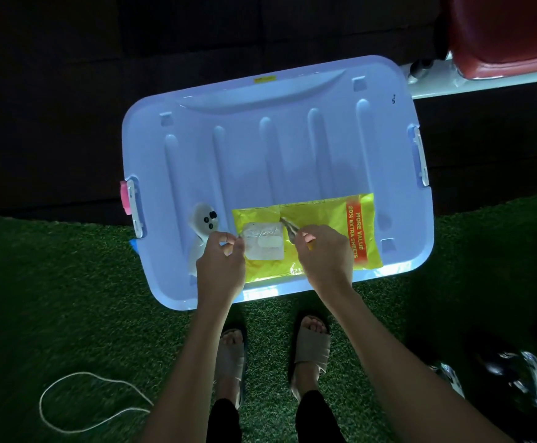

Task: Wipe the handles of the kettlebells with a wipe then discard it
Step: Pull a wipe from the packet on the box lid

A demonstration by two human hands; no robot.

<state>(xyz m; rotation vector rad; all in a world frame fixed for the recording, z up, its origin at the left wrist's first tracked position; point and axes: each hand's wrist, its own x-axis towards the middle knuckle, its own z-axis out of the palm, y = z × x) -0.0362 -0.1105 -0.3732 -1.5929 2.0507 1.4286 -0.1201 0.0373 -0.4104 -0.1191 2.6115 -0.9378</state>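
A yellow wipes pack point(324, 212) lies on the blue lid of a storage box point(260, 148), near its front edge. The pack's seal flap point(287, 224) is peeled back and my right hand point(323, 255) pinches it. A white wipe point(264, 243) shows in the opening. My left hand point(220, 262) pinches the pack at the left edge of that opening, fingers curled. Dark kettlebells with shiny handles point(516, 375) stand on the grass at the lower right, away from both hands and hard to make out in the dark.
A small white object with black dots point(203, 223) lies on the lid left of the pack. A white cord point(78, 404) loops on the green turf point(68, 298) at lower left. A red padded bench point(510, 36) stands at the top right. My sandalled feet point(311, 343) are below the box.
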